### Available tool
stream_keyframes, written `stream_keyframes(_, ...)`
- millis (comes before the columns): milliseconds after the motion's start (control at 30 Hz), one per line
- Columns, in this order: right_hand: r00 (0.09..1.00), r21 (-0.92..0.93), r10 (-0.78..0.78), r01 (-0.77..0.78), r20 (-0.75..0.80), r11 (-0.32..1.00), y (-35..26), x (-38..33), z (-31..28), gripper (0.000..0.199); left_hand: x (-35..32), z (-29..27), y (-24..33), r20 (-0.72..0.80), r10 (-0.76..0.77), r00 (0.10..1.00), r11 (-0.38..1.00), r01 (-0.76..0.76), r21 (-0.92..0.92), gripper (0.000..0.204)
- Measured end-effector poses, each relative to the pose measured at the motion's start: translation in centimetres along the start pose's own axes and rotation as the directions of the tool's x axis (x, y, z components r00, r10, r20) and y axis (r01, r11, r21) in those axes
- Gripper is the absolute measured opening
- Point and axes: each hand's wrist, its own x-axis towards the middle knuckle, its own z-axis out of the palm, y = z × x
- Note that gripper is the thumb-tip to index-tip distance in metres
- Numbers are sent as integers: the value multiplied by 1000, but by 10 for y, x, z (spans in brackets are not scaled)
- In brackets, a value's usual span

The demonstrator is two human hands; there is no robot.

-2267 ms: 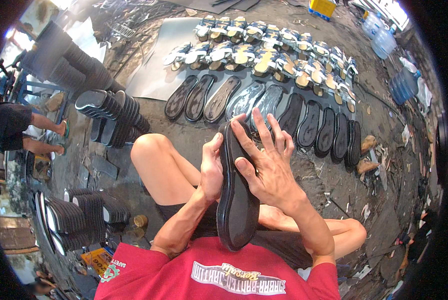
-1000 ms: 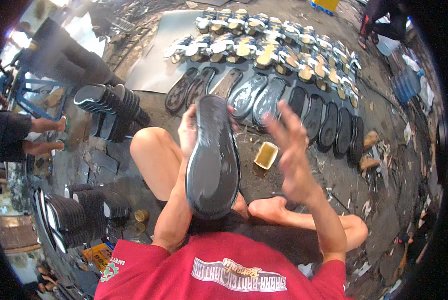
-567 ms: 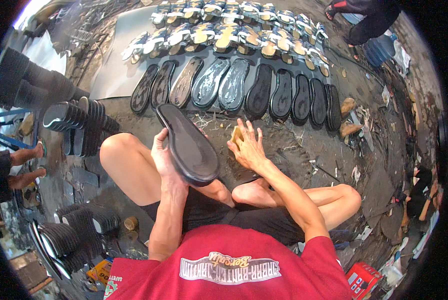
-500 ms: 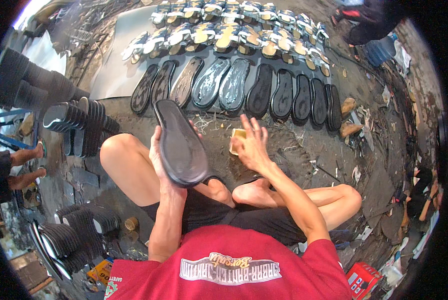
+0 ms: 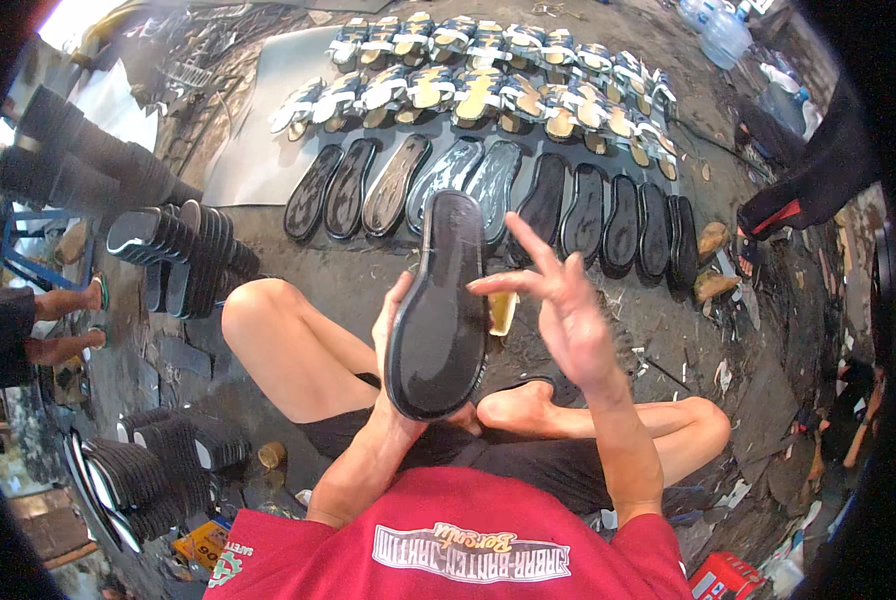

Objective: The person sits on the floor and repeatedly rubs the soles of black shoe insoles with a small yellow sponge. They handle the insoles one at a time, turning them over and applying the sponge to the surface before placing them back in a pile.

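While the person's bare left hand point(image 5: 386, 325) clasps a long, black, rubbery shoe sole point(image 5: 436, 320) by its left side, most of its fingers out of my sight behind it, the bare right hand point(image 5: 573, 330) hangs just beside, fingers spread and pinching nothing that I can see. One digit reaches the sole's right edge; whether it touches, I can't tell from here. The sole stands raised over the lap, narrow end pointing away from the red shirt point(image 5: 468, 530), its broad face shiny, though I can't say if that is a wet film or plain gloss. Just behind its right edge, partly hidden, is a small pale-yellow tub point(image 5: 505, 312). Beyond lies a row of ten black, dark-rimmed soles point(image 5: 583, 215): two near the middle gleam with a whitish, wet-looking coat, while others look streaked or duller, so I'd judge the coating uneven along the row and the held piece midway through handling. None of the ten carries an upper. Farther out, dark, white and tan strapped uppers point(image 5: 478, 95) wait in two rows on a smooth grey sheet point(image 5: 248, 180), apparently unjoined to those soles. More ribbed stacks of black soles point(image 5: 183, 250) stand off to the left.
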Motion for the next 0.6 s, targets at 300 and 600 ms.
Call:
stream_keyframes(300, 961, -966, -232, 194, 152, 171, -30, -31, 42, 65, -20, 42, -7, -5, 28, 1000, 999, -28, 17, 53)
stream_keyframes(600, 985, -981, -145, 118, 96, 153, -28, 4, 4, 68, -26, 36, 0, 32, -140, 990, 990, 138, 38, 58)
